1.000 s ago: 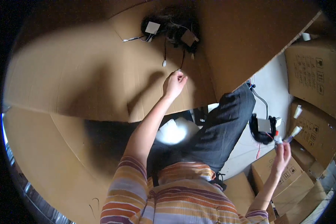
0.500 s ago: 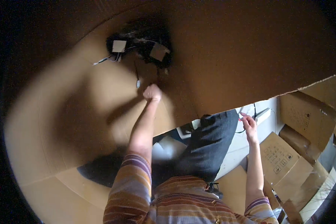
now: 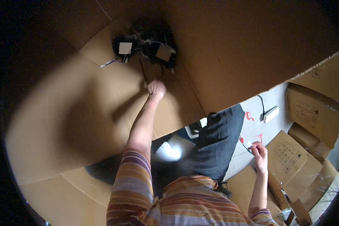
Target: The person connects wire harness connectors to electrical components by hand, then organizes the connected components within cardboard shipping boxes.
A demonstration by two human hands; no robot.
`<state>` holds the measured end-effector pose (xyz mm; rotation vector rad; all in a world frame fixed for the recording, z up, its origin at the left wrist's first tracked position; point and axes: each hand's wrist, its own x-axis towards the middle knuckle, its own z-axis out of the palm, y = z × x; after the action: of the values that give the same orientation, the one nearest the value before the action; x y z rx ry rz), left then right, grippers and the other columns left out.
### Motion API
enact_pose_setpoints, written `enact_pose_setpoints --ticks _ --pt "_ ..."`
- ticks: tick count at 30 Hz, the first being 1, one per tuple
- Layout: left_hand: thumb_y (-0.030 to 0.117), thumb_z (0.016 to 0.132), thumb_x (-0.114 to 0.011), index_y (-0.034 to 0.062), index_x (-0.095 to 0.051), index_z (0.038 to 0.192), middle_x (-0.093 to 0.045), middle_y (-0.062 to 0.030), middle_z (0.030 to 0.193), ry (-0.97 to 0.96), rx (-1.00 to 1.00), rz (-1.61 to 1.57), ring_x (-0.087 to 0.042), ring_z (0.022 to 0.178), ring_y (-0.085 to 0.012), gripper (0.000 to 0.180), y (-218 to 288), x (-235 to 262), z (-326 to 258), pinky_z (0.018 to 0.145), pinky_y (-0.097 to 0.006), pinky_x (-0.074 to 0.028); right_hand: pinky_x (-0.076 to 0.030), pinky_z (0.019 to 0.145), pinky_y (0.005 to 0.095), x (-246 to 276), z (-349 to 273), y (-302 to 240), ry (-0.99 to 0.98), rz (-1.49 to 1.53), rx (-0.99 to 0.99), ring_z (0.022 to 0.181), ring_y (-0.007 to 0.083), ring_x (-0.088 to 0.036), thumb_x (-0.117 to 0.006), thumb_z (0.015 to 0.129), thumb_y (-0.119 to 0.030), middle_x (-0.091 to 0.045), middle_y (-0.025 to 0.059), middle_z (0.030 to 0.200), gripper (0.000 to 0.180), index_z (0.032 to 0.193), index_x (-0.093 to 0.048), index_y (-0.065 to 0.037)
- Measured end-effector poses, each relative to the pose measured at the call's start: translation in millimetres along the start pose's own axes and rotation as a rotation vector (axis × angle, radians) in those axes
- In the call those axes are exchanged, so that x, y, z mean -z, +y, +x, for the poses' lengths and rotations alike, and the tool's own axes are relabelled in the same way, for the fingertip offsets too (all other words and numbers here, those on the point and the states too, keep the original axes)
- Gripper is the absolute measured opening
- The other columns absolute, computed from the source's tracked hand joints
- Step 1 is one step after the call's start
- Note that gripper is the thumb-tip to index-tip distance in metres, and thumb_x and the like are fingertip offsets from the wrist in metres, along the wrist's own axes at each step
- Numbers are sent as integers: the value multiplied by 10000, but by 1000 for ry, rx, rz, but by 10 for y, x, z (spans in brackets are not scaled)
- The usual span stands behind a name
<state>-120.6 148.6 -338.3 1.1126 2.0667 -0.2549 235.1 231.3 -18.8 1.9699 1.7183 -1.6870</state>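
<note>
I have the left hand point(image 3: 157, 89) down in the cardboard box point(image 3: 177, 109), fingers curled, blurred; can't tell if they grip anything! Black bundles point(image 3: 150, 49) with pale square tags point(image 3: 125, 48) lie beyond those fingertips, a thin dark cable point(image 3: 142, 69) trailing toward them. My right hand point(image 3: 260, 154) pinches a small white connector point(image 3: 249, 144), a red plug point(image 3: 241, 139) just left of its fingertips.

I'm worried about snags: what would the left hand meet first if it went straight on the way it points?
The bare left hand would probably meet the thin black cord just ahead, then the black bundle with a square tan patch; depth is unclear in this single view.
</note>
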Motion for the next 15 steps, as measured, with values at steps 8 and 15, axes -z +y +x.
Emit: enact_pose_setpoints --ticks 8,15 --pt "194 710 -462 113 -623 765 -607 -73 762 71 487 -12 -583 728 -205 189 -26 -282 147 547 -322 -448 -303 574 180 -114 12 -185 -63 63 -18 644 51 -401 -462 787 -61 -478 -7 686 98 711 -496 -10" --pt "-13 728 -399 -74 -478 853 -569 -151 689 -17 208 -1282 -567 537 -172 160 -160 724 -429 467 -225 -445 -354 609 213 -91 -201 -369 -129 105 108 655 103 -440 -447 777 -23 -473 42 705 71 724 -478 13"
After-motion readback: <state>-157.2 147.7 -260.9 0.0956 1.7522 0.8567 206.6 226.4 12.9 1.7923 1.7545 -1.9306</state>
